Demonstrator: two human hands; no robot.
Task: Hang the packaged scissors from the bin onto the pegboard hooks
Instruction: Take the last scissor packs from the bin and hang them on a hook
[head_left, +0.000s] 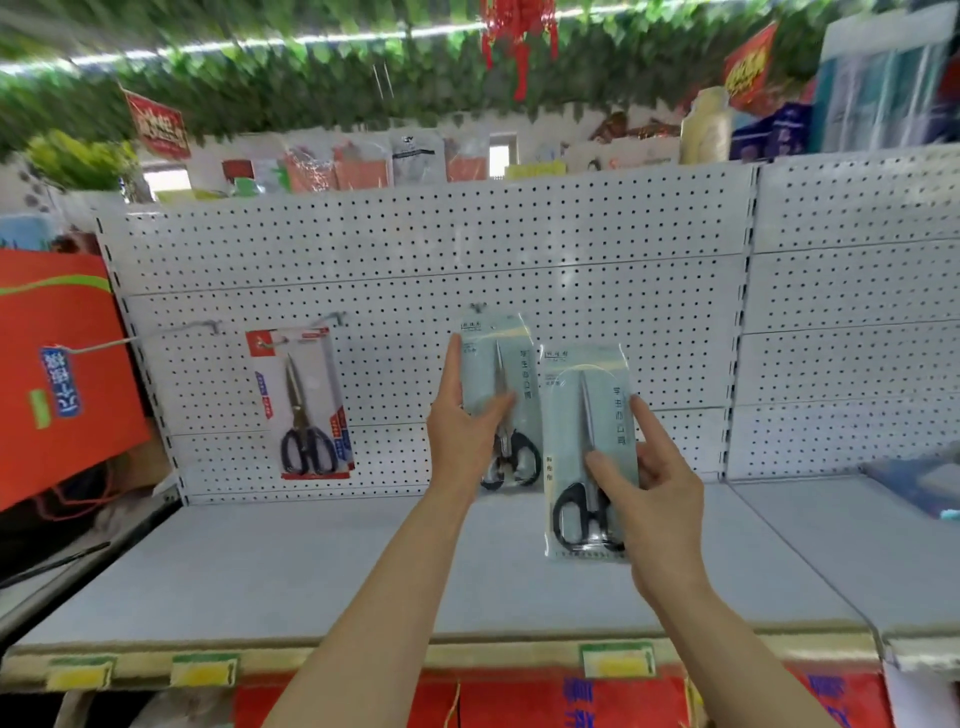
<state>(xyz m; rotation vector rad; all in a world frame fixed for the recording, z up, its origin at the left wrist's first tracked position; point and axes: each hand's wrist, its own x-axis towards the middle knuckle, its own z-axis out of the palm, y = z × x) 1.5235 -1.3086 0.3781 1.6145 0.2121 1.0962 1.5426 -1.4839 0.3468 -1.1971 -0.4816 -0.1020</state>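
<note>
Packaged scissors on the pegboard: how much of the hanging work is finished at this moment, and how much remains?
Done: one red-carded scissors pack hangs on a pegboard hook. In hand: the left hand holds a pale pack up at a hook; whether it is hooked is unclear. The right hand holds another pale pack, unhung. One empty hook shows at left. The bin is out of view.

Bare pegboard (597, 291) lies open right of the hung scissors pack (304, 402). An empty hook (130, 340) juts out left. The shelf (311, 561) below gives passing room.
</note>
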